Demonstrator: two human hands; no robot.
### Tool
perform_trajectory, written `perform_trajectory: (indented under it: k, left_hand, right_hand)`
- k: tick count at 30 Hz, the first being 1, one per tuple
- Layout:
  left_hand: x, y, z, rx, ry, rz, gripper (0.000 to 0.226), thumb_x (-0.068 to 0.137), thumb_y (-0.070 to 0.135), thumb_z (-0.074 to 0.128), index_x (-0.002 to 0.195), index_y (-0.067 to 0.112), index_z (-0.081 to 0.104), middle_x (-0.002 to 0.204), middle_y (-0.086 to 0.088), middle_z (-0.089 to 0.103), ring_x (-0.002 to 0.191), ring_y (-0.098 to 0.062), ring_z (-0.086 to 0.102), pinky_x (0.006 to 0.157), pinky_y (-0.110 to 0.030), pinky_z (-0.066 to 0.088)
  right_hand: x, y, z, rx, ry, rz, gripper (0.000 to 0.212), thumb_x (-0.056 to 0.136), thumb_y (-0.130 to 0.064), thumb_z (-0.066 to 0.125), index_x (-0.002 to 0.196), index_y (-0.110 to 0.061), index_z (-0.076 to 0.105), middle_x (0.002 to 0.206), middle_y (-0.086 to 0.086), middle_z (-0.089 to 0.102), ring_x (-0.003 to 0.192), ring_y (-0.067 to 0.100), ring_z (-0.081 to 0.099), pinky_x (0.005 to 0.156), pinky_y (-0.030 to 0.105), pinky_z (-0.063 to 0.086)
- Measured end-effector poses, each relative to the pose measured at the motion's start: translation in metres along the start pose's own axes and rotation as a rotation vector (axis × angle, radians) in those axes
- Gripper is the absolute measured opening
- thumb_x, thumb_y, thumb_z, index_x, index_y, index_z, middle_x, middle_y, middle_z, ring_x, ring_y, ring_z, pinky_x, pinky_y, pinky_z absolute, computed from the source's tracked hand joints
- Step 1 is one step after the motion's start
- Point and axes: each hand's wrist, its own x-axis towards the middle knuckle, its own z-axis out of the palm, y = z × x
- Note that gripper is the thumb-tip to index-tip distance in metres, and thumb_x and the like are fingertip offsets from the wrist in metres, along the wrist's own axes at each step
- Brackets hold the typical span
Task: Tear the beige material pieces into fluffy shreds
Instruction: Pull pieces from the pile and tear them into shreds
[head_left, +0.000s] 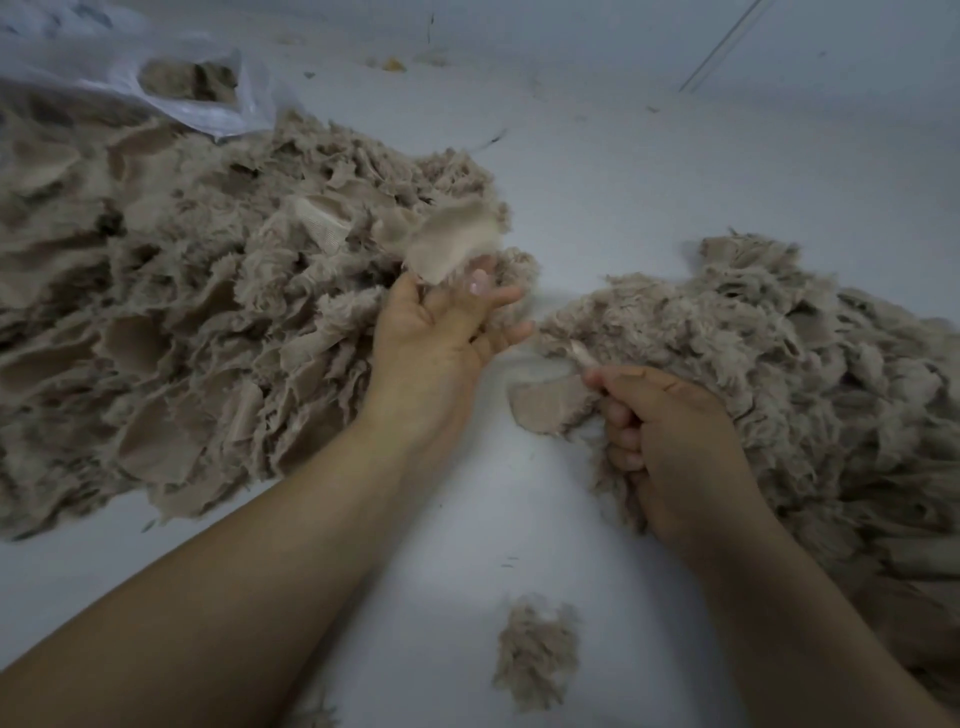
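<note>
A big heap of beige material pieces (171, 322) covers the left of the white surface. My left hand (441, 332) is at its right edge, palm up, pinching one flat beige piece (452, 241) between thumb and fingertips. My right hand (670, 441) is curled into a fist and grips a beige piece (550, 405) that sticks out to its left. Behind and right of that hand lies a second heap of fluffy beige shreds (779, 353).
A small loose tuft of shreds (535, 654) lies on the white surface (675, 182) near the front, between my forearms. A clear plastic bag (171, 83) with beige pieces inside lies at the back left. Small bits of debris dot the far surface.
</note>
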Motion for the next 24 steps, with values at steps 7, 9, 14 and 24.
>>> perform_trajectory:
  k: [7, 9, 14, 24]
  left_hand:
    - [-0.016, -0.026, 0.004, 1.328, -0.341, 0.23, 0.025, 0.083, 0.032, 0.073, 0.1, 0.014, 0.068, 0.095, 0.002, 0.05, 0.085, -0.01, 0.052, 0.075, -0.023, 0.042]
    - [-0.016, -0.026, 0.003, 1.44, -0.406, 0.295, 0.016, 0.087, 0.022, 0.068, 0.093, 0.007, 0.069, 0.096, -0.006, 0.053, 0.092, -0.021, 0.053, 0.079, -0.03, 0.042]
    - [-0.016, -0.023, 0.003, 1.497, -0.439, 0.308, 0.011, 0.089, 0.012, 0.062, 0.092, 0.004, 0.067, 0.096, -0.011, 0.055, 0.097, -0.028, 0.052, 0.082, -0.04, 0.042]
    - [-0.024, -0.019, 0.002, 1.272, -0.409, 0.406, 0.009, 0.089, -0.003, 0.058, 0.081, 0.002, 0.057, 0.085, -0.002, 0.048, 0.08, -0.016, 0.045, 0.069, -0.033, 0.04]
  right_hand:
    - [0.003, 0.001, -0.001, -0.001, -0.027, 0.021, 0.02, 0.099, -0.011, 0.053, 0.091, -0.003, 0.071, 0.054, -0.002, 0.043, 0.039, 0.005, 0.029, 0.033, 0.015, 0.023]
    - [0.002, 0.0, -0.003, -0.064, -0.061, 0.051, 0.022, 0.099, -0.014, 0.054, 0.096, 0.003, 0.067, 0.05, -0.001, 0.04, 0.036, 0.006, 0.027, 0.032, 0.015, 0.021]
    - [0.002, -0.004, -0.002, -0.074, -0.07, 0.133, 0.031, 0.099, -0.012, 0.051, 0.106, 0.018, 0.056, 0.045, 0.0, 0.039, 0.033, 0.007, 0.024, 0.031, 0.014, 0.019]
    - [0.007, -0.003, -0.006, -0.023, -0.038, 0.185, 0.039, 0.101, -0.014, 0.053, 0.063, -0.003, 0.056, 0.045, 0.003, 0.042, 0.031, 0.008, 0.023, 0.031, 0.013, 0.018]
